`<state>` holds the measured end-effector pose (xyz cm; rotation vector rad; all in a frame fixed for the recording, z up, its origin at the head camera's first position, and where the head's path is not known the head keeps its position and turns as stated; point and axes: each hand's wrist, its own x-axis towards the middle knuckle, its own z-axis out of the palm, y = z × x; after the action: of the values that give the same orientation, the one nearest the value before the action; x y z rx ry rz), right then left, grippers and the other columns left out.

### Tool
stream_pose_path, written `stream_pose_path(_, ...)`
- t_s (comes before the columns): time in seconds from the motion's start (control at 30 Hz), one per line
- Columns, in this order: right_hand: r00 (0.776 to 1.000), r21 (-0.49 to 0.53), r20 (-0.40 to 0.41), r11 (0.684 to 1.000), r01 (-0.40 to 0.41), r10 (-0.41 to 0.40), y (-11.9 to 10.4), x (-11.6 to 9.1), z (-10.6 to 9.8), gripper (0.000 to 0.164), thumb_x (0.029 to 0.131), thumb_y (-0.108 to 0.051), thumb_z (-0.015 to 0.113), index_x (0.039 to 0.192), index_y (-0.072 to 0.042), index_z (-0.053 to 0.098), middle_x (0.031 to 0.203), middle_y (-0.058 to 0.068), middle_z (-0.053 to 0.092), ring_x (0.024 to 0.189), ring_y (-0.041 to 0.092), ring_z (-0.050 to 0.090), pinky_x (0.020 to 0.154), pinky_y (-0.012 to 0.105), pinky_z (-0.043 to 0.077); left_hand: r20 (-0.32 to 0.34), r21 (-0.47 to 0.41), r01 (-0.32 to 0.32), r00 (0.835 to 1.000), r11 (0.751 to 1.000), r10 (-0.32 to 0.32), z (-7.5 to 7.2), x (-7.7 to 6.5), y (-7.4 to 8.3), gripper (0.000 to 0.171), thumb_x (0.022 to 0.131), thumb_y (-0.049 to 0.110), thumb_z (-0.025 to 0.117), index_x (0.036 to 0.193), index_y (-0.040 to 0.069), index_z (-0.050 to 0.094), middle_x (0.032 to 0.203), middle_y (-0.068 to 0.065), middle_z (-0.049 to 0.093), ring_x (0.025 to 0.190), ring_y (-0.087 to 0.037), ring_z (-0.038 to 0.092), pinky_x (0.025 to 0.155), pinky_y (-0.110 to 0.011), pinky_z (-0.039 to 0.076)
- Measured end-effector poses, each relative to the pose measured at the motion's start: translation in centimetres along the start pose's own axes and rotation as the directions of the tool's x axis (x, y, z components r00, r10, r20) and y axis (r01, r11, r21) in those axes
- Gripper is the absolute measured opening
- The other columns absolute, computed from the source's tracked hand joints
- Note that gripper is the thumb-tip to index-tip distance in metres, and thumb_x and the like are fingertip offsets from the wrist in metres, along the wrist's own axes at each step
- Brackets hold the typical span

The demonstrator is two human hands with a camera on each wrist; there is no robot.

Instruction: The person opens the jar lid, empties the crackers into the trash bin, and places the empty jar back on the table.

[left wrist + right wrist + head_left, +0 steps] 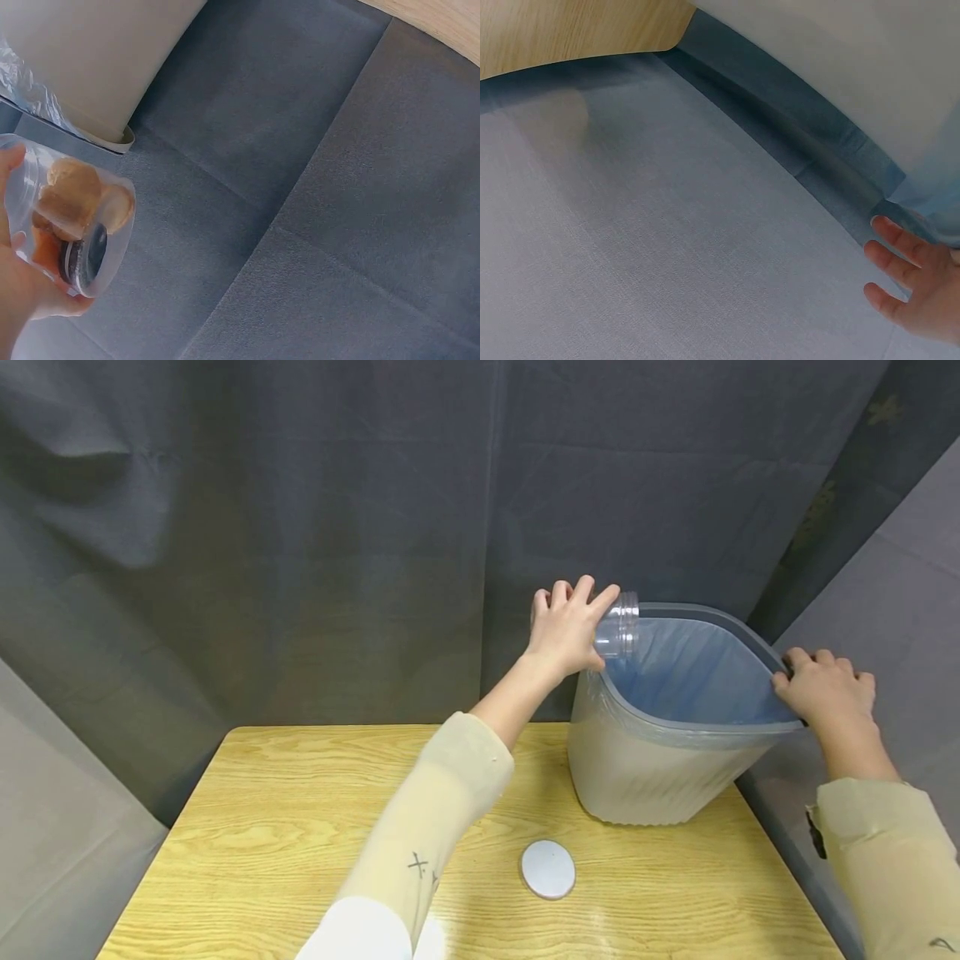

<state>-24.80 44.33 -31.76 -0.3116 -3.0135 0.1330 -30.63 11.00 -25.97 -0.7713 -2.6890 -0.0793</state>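
Observation:
My left hand (566,631) holds a clear plastic jar (618,627) on its side, its mouth over the left rim of a trash can (660,777). In the left wrist view the jar (120,240) contains tan, bread-like pieces (75,195), an orange piece (46,251) and a dark sandwich cookie (91,251). On the can's right rim my right hand (825,689) grips with the thumb side. Its other fingers (892,262) spread outside the can in the right wrist view. A blue liner bag (690,668) lines the can.
The can stands on the right of a wood-grain table (315,810). A round white lid (548,869) lies in front of it. Dark grey cloth (337,543) hangs behind the table, with lighter cloth (892,602) at the right side.

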Motion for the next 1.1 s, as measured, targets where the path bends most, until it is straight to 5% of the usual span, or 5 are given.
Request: stream_pose_path(1.1,1.0,0.003,-0.006,1.0,-0.009,0.009,-0.1,-0.2,-0.1,0.055,0.095,-0.034,0.032,0.132,0.007,0.026,0.124,0.038,0.023,0.107,0.056,0.02,0.085,0.071,0.018,0.003,0.231,-0.161,0.986,0.959,0.165,-0.3,0.5,2.3,0.09,0.067,0.046,0.077,0.139,0.036,0.024,0.138,0.005,0.027,0.122,-0.024,0.03,0.1,-0.045,0.023)
